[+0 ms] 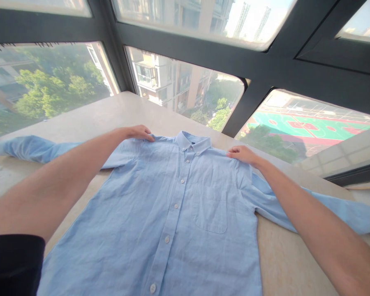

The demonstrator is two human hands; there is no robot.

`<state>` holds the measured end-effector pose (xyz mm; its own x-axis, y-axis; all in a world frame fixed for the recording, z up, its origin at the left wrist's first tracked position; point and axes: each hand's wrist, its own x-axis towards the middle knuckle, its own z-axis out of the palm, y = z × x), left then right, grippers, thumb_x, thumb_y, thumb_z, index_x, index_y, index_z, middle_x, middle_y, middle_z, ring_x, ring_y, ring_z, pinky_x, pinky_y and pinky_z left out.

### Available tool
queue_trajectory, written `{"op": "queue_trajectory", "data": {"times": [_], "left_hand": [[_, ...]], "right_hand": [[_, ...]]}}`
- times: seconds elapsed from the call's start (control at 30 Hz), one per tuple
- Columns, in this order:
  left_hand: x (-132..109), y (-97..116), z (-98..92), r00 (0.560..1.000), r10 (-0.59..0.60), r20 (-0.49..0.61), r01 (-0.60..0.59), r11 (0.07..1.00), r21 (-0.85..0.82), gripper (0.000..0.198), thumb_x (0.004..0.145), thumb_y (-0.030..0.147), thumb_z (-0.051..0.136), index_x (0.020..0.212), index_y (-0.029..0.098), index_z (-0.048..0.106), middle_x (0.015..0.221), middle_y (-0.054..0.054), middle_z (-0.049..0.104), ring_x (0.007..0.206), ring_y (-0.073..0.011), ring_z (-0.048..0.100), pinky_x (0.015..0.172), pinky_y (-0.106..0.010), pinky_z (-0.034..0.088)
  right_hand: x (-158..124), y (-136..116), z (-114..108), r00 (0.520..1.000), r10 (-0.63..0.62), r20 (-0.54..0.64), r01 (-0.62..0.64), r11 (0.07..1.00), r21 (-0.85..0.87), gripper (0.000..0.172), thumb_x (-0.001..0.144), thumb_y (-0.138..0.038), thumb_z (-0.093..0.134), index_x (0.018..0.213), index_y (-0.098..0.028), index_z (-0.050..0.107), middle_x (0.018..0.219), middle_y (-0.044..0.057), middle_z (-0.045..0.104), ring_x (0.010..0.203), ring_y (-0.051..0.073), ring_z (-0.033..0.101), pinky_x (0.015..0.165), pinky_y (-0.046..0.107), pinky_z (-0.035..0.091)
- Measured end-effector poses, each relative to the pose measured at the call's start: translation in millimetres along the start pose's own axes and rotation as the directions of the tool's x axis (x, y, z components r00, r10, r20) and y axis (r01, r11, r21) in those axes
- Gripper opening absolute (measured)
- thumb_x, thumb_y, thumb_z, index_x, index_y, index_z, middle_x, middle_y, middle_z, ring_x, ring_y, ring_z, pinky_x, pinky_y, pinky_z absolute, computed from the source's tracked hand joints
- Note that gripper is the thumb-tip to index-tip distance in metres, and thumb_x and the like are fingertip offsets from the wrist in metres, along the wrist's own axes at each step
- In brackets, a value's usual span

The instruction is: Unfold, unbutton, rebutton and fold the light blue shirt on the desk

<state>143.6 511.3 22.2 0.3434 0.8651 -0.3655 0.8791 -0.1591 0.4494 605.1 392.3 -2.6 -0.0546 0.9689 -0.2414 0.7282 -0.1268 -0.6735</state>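
Observation:
A light blue button-up shirt (160, 197) lies spread face up, its collar away from me and its buttoned front running down the middle. My left hand (141, 132) pinches the shirt's shoulder seam to the left of the collar. On the other shoulder, my right hand (243, 155) grips the cloth between thumb and fingers. Both sleeves stretch outward, the left sleeve (33, 149) partly behind my left forearm and the right sleeve (336, 207) passing under my right forearm. A chest pocket (211, 213) shows on the right half.
The shirt rests on a pale stone-like ledge (107, 111). Dark window frames (185, 49) with glass panes rise right behind it, angled at a corner. Outside are trees, buildings and a green and red sports court (308, 125).

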Motion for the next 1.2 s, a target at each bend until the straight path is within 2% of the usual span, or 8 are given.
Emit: {"op": "queue_trajectory", "data": {"times": [0.1, 0.23, 0.47, 0.6, 0.7, 0.87, 1.03, 1.2], "left_hand": [[-1.5, 8.0, -2.1, 0.998, -0.049, 0.039, 0.051, 0.997, -0.053, 0.042, 0.053, 0.058, 0.068, 0.075, 0.021, 0.069, 0.079, -0.004, 0.068, 0.078, -0.023, 0.06, 0.064, -0.028, 0.042], [0.1, 8.9, -8.7, 0.994, 0.009, -0.105, -0.016, 0.998, -0.063, 0.048, 0.053, 0.061, 0.07, 0.08, 0.022, 0.066, 0.084, -0.004, 0.068, 0.081, -0.0225, 0.061, 0.064, -0.026, 0.043], [-1.1, -11.6, 3.0, 0.975, -0.085, -0.205, 0.087, 0.996, 0.0, 0.061, 0.068, 0.08, 0.051, 0.053, 0.021, 0.051, 0.053, -0.004, 0.049, 0.061, -0.0214, 0.055, 0.055, -0.03, 0.037], [2.4, -11.9, 6.9, 0.956, -0.219, -0.195, 0.209, 0.975, -0.072, 0.069, 0.075, 0.082, 0.037, 0.071, 0.019, 0.065, 0.075, -0.013, 0.066, 0.081, -0.0291, 0.065, 0.067, -0.034, 0.046], [3.9, -1.9, 0.8, 0.957, -0.274, -0.095, 0.267, 0.96, -0.085, 0.071, 0.072, 0.082, 0.045, 0.086, 0.017, 0.071, 0.087, -0.016, 0.07, 0.088, -0.0307, 0.067, 0.072, -0.036, 0.048], [3.0, 14.8, -4.4, 0.989, -0.15, 0.007, 0.15, 0.985, -0.086, 0.051, 0.062, 0.07, 0.067, 0.075, 0.02, 0.07, 0.074, -0.008, 0.068, 0.076, -0.0256, 0.065, 0.064, -0.032, 0.047], [9.2, 5.5, 4.4, 0.995, -0.051, -0.09, 0.032, 0.977, -0.21, 0.042, 0.057, 0.06, 0.072, 0.069, 0.022, 0.063, 0.073, -0.004, 0.067, 0.074, -0.0222, 0.062, 0.059, -0.028, 0.044], [18.0, -15.2, 19.0, 0.957, 0.013, -0.291, -0.028, 0.999, -0.047, 0.047, 0.055, 0.064, 0.07, 0.054, 0.022, 0.05, 0.057, 0.0, 0.052, 0.065, -0.0167, 0.052, 0.056, -0.027, 0.035]], "right_hand": [[-2.8, -0.1, -0.9, 0.998, 0.039, -0.042, -0.036, 0.997, 0.063, 0.049, 0.059, -0.064, 0.073, 0.072, -0.018, 0.067, 0.067, 0.001, 0.062, 0.066, 0.016, 0.053, 0.06, 0.027, 0.04], [-3.0, 7.3, 0.8, 0.994, 0.062, -0.093, -0.053, 0.994, 0.096, 0.051, 0.06, -0.066, 0.072, 0.074, -0.018, 0.066, 0.065, 0.0, 0.061, 0.063, 0.015, 0.052, 0.057, 0.026, 0.039], [4.7, 23.1, 4.2, 0.977, -0.014, -0.213, 0.002, 0.998, -0.057, 0.062, 0.059, -0.08, 0.062, 0.061, -0.019, 0.056, 0.054, -0.002, 0.048, 0.059, 0.014, 0.045, 0.054, 0.027, 0.034], [8.0, 26.3, 5.2, 0.98, -0.038, -0.195, 0.003, 0.984, -0.178, 0.069, 0.065, -0.087, 0.049, 0.05, -0.022, 0.03, 0.05, -0.004, 0.027, 0.053, 0.011, 0.031, 0.049, 0.027, 0.025], [6.6, 23.6, 6.0, 0.98, -0.029, -0.196, -0.01, 0.981, -0.196, 0.069, 0.07, -0.086, 0.046, 0.052, -0.022, 0.026, 0.052, -0.004, 0.025, 0.053, 0.01, 0.029, 0.049, 0.027, 0.023], [2.2, 12.7, 5.8, 0.981, 0.001, -0.192, -0.016, 0.997, -0.075, 0.062, 0.066, -0.079, 0.059, 0.054, -0.02, 0.042, 0.052, -0.004, 0.035, 0.054, 0.01, 0.034, 0.05, 0.026, 0.026], [4.9, 14.4, 6.3, 0.984, 0.03, -0.178, -0.023, 0.999, 0.042, 0.058, 0.058, -0.073, 0.07, 0.073, -0.018, 0.068, 0.061, 0.0, 0.058, 0.06, 0.015, 0.05, 0.057, 0.026, 0.038], [9.0, 28.5, 8.9, 0.966, -0.033, -0.256, 0.01, 0.996, -0.091, 0.06, 0.062, -0.077, 0.062, 0.066, -0.017, 0.065, 0.056, -0.001, 0.053, 0.059, 0.015, 0.046, 0.055, 0.027, 0.034]]}}
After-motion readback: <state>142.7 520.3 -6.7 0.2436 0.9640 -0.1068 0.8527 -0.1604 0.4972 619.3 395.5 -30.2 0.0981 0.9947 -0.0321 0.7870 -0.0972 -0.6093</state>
